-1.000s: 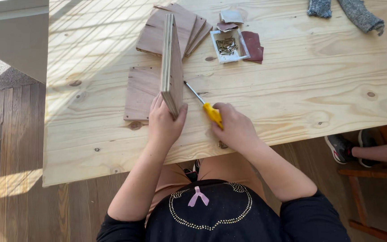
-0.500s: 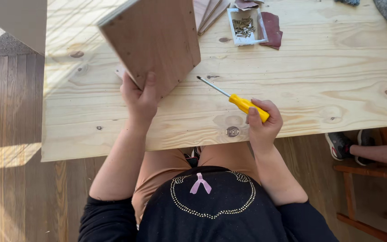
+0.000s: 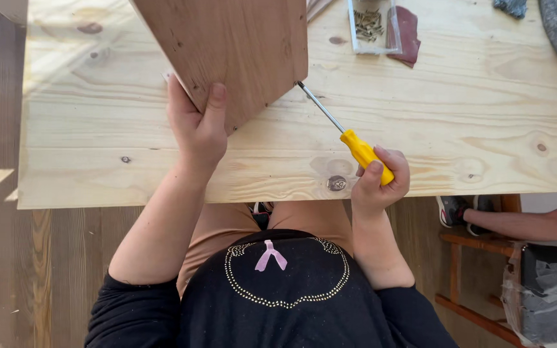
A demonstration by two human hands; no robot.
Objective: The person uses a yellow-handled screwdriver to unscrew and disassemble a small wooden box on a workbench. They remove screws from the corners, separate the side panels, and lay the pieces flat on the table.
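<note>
My left hand [image 3: 196, 125] grips the lower edge of a brown wooden board [image 3: 233, 48], thumb on its face, holding it tilted up off the pale pine table [image 3: 459, 122]. My right hand [image 3: 380, 183] is closed around the yellow handle of a screwdriver [image 3: 349, 140]. The screwdriver's metal shaft slants up and left, and its tip touches the board's lower right corner. Both hands are near the table's front edge.
A clear box of screws [image 3: 372, 24] and a dark red sandpaper sheet [image 3: 407, 32] lie at the back of the table. Grey gloves [image 3: 552, 22] sit at the far right. Another person's leg and shoes [image 3: 517, 219] rest on a wooden stool at right.
The board went from standing edge-on on the table to lifted and turned with its broad face toward me. The screwdriver swung so that its tip meets the board's corner.
</note>
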